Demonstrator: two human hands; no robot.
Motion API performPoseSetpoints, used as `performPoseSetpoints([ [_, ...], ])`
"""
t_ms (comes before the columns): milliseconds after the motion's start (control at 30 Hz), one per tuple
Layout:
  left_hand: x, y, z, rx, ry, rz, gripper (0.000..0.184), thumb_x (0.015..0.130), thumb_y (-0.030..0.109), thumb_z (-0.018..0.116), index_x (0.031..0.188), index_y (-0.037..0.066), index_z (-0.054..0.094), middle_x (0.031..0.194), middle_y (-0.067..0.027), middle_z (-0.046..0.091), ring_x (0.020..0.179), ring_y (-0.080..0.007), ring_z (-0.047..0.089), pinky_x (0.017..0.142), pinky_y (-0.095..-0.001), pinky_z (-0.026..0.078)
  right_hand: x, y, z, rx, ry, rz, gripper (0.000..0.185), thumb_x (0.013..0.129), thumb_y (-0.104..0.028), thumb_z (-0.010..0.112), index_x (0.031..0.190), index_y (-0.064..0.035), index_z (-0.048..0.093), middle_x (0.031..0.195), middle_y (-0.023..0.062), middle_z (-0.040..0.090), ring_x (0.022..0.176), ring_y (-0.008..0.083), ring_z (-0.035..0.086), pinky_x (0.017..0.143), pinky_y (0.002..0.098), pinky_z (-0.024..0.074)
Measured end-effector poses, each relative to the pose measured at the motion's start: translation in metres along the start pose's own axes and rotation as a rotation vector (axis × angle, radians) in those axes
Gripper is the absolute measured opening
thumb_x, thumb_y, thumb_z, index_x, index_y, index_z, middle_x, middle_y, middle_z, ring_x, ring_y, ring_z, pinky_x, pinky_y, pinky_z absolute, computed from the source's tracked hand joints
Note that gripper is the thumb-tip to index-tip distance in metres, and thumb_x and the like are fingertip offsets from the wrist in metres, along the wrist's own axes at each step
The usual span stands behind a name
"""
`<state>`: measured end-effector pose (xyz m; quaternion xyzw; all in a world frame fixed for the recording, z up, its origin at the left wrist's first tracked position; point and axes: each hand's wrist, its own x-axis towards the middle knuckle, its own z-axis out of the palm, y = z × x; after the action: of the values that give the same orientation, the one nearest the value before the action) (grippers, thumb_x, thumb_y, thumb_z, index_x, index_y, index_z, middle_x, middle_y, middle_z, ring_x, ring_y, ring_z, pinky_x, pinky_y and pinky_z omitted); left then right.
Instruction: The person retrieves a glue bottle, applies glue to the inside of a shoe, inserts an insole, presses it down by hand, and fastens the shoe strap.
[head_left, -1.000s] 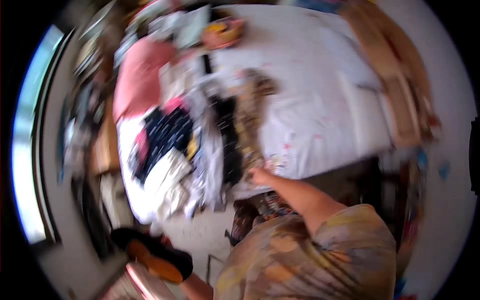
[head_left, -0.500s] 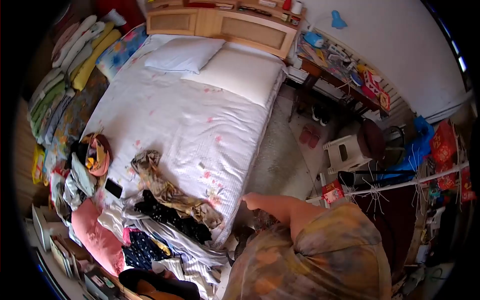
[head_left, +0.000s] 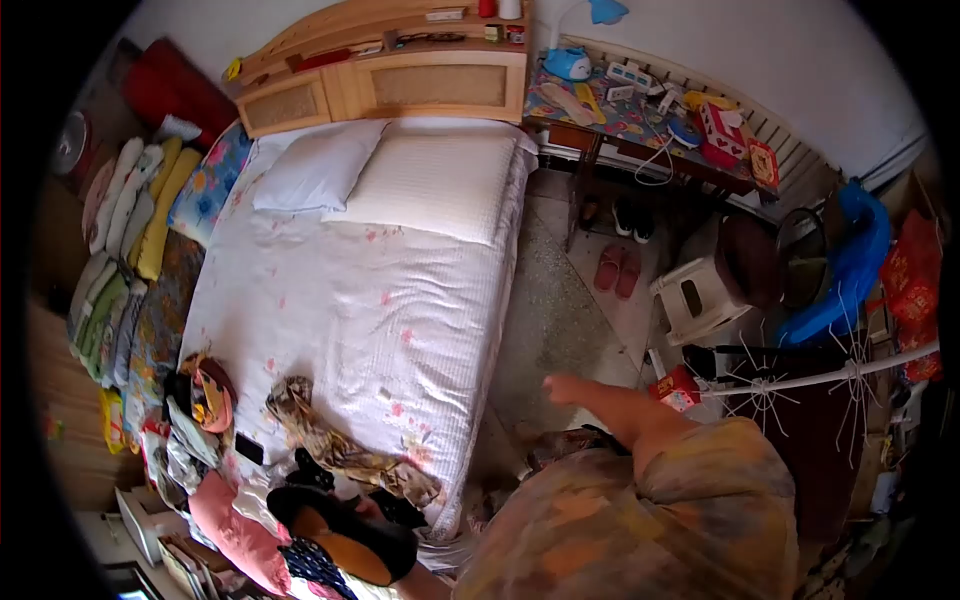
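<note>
At the bottom of the head view, my left hand (head_left: pixel 366 508) is closed on the edge of a black hat-like thing with a tan inside (head_left: pixel 352 545). It hangs over the heaped clothes at the bed's foot and hides part of them. A black dotted garment (head_left: pixel 402 508) shows beside this hand. My right hand (head_left: pixel 562 389) is out over the floor, right of the bed, its fingers seemingly curled with nothing visible in them. A brown patterned scarf-like cloth (head_left: pixel 345 450) lies crumpled on the bed (head_left: pixel 330 290). Beside it rests a black phone (head_left: pixel 249 449).
A pink pillow (head_left: pixel 235 530) lies at the lower left. Folded bedding (head_left: pixel 155 215) is stacked along the left side. A white stool (head_left: pixel 690 300), pink slippers (head_left: pixel 617 270) and a white rack pole with wire prongs (head_left: pixel 800 380) stand or lie to the right.
The black hat-like thing has risen and moved right over the clothes with my left hand. My right hand has swung right, away from the bed's edge. The view has shifted.
</note>
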<state>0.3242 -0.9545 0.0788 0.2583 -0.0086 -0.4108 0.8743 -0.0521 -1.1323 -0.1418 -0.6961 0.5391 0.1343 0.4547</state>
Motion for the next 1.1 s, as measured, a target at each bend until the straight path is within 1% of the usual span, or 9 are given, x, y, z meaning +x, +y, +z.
performPoseSetpoints([
  [233,0.047,-0.105,0.079,-0.003,-0.137,-0.255,0.044,0.083,0.032,0.044,0.121,0.010,0.040,0.115,-0.0082,0.048,0.089,-0.0199,0.047,0.068,-0.0330,0.039,-0.045,0.063,-0.120,0.455,0.442,0.314,0.033,0.067,-0.014,0.058,0.098,-0.0044,0.057,0.092,0.0125,0.060,0.083,0.0220,0.057,0.070,0.0321,0.0452],
  [300,0.064,-0.135,0.102,-0.005,-0.175,-0.328,0.044,0.083,0.032,0.044,0.121,0.010,0.040,0.116,-0.0082,0.048,0.089,-0.0199,0.047,0.068,-0.0329,0.040,0.013,0.160,-0.090,0.692,0.722,0.081,0.029,0.070,-0.011,0.056,0.099,-0.0048,0.057,0.086,0.0117,0.059,0.077,0.0177,0.057,0.064,0.0288,0.0455],
  [467,0.114,-0.220,0.153,0.001,-0.263,-0.525,0.044,0.083,0.032,0.043,0.121,0.010,0.040,0.118,-0.0082,0.047,0.091,-0.0198,0.047,0.068,-0.0325,0.040,-0.058,0.069,-0.243,0.635,0.882,0.251,0.029,0.076,-0.016,0.055,0.103,-0.0056,0.053,0.083,0.0084,0.059,0.075,0.0149,0.056,0.064,0.0274,0.0450],
  [533,0.143,-0.256,0.169,-0.048,-0.446,-0.689,0.042,0.084,0.031,0.043,0.120,0.010,0.040,0.118,-0.0085,0.047,0.090,-0.0195,0.047,0.067,-0.0319,0.040,-0.028,0.075,-0.292,0.430,1.097,-0.006,0.028,0.078,-0.015,0.054,0.104,-0.0063,0.053,0.083,0.0083,0.058,0.078,0.0152,0.055,0.068,0.0277,0.0446],
  [567,0.160,-0.275,0.175,-0.083,-0.580,-0.786,0.041,0.084,0.029,0.043,0.120,0.010,0.041,0.118,-0.0088,0.047,0.088,-0.0192,0.047,0.067,-0.0314,0.040,-0.009,0.077,-0.323,0.467,1.086,-0.020,0.029,0.078,-0.016,0.055,0.105,-0.0067,0.053,0.085,0.0094,0.058,0.080,0.0168,0.055,0.070,0.0283,0.0442],
  [633,0.179,-0.312,0.204,0.013,-0.309,-0.734,0.040,0.084,0.029,0.044,0.119,0.009,0.042,0.115,-0.0087,0.049,0.081,-0.0185,0.048,0.065,-0.0309,0.040,0.029,0.071,-0.380,0.506,1.075,-0.031,0.030,0.079,-0.018,0.055,0.106,-0.0070,0.052,0.086,0.0105,0.057,0.082,0.0184,0.055,0.072,0.0290,0.0439],
  [800,0.237,-0.399,0.284,0.240,-0.400,-0.830,0.036,0.083,0.029,0.045,0.109,0.003,0.047,0.099,-0.0114,0.055,0.073,-0.0212,0.050,0.056,-0.0277,0.042,0.112,0.062,-0.511,0.350,1.135,0.051,0.041,0.073,-0.023,0.060,0.111,-0.0101,0.050,0.104,0.0127,0.051,0.095,0.0290,0.049,0.078,0.0393,0.0418],
  [900,0.265,-0.439,0.312,0.225,-0.364,-1.045,0.039,0.084,0.030,0.045,0.108,0.000,0.047,0.098,-0.0159,0.054,0.069,-0.0226,0.050,0.055,-0.0270,0.042,0.151,0.069,-0.548,0.021,1.199,0.162,0.039,0.073,-0.023,0.060,0.108,-0.0086,0.050,0.100,0.0122,0.050,0.092,0.0309,0.047,0.080,0.0400,0.0387],
  [1100,0.272,-0.514,0.362,0.376,-0.473,-0.938,0.054,0.083,0.046,0.042,0.113,0.002,0.044,0.105,-0.0173,0.051,0.080,-0.0234,0.052,0.062,-0.0289,0.046,0.152,0.051,-0.578,-0.162,1.072,0.407,0.051,0.061,-0.035,0.064,0.103,-0.0075,0.052,0.100,0.0116,0.048,0.098,0.0296,0.042,0.082,0.0429,0.0335],
])
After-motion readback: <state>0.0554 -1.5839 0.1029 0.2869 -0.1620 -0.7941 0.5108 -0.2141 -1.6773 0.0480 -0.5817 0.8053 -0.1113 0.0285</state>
